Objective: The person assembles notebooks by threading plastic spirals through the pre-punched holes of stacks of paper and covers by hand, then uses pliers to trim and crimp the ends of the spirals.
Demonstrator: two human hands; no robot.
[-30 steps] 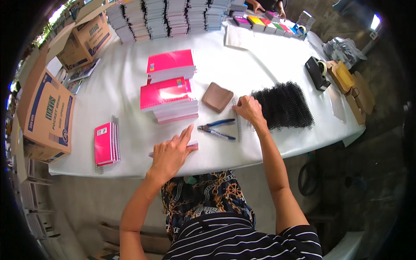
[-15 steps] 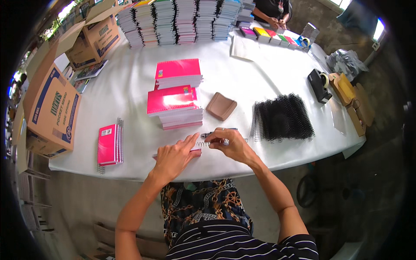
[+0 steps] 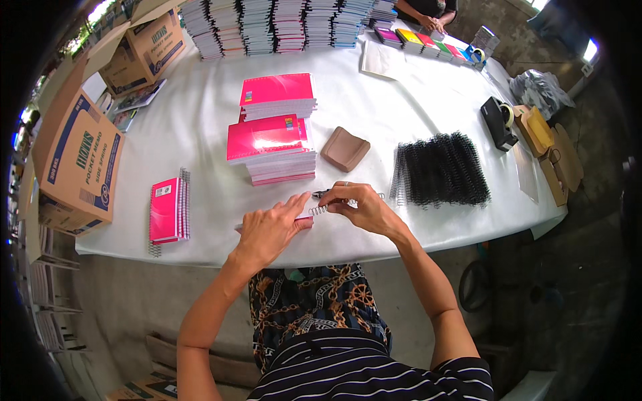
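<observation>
My left hand (image 3: 269,228) presses on a small notebook (image 3: 304,214) at the near edge of the table, its fingers stretched over it and its thumb along the side. Most of that notebook is hidden beneath the hand. Between the fingertips of my right hand (image 3: 361,208) is a thin dark spiral wire (image 3: 317,210), whose loops meet the notebook's edge. A dark, slim tool (image 3: 322,195) shows just behind the right fingers; its kind is unclear. Beyond my hands stand two piles of pink notebooks (image 3: 267,142). A heap of black spiral wires (image 3: 445,170) lies to the right.
Pink spiral-bound notebooks (image 3: 164,212) lie at left, near open cardboard boxes (image 3: 81,164). A brown shallow dish (image 3: 345,150) sits mid-table. At right are a black tape dispenser (image 3: 499,125) and a small open carton (image 3: 556,167). Tall notebook stacks (image 3: 289,27) line the back; another person's hands (image 3: 431,25) are far right.
The whole scene sits slightly higher in the view. My right hand has shifted a little away from me with the spiral wire, while my left hand stays on the notebook.
</observation>
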